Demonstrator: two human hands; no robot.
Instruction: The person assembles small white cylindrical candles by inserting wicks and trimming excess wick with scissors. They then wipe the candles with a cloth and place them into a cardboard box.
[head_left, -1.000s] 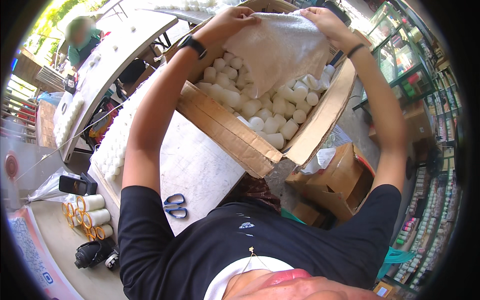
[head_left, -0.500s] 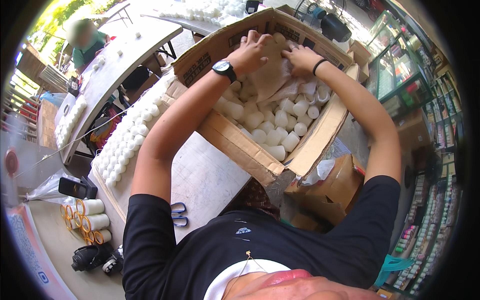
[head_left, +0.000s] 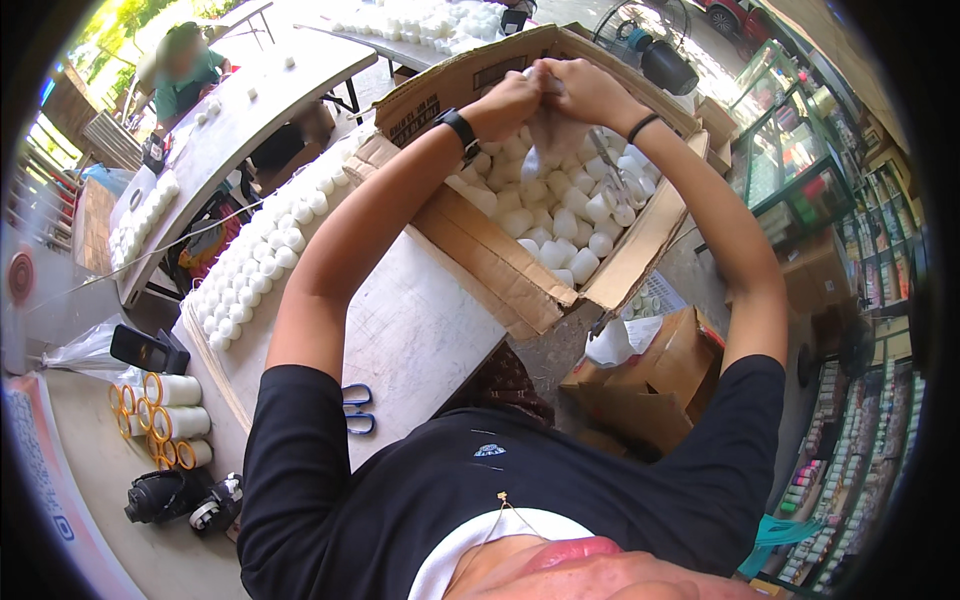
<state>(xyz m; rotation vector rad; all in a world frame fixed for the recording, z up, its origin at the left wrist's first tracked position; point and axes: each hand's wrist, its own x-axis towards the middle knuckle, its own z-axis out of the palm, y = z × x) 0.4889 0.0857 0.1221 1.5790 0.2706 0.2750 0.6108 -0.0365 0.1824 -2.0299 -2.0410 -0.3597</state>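
Both hands gathering a clear plastic bag above an open cardboard box [head_left: 520, 290] of small white cups [head_left: 560, 225]

Left hand [head_left: 512, 100] and right hand [head_left: 590, 92] pinch the bag's neck [head_left: 545, 135] together over the box on the counter [head_left: 420, 330]; next, judged, twisting or knotting it needs a steady two-handed grip

place: shop forecourt; stocked shelves [head_left: 868, 330]; folding tables [head_left: 250, 110]; cartons [head_left: 655, 385]

scissors: blue-handled pair [head_left: 357, 408] lying on the white tabletop [head_left: 420, 340]
tape: orange-cored white rolls [head_left: 165, 420] in a cluster, lower left
small box: open brown cardboard [head_left: 655, 385] holding crumpled white paper [head_left: 612, 343]
cups: rows of white ones [head_left: 262, 268] along the table edge
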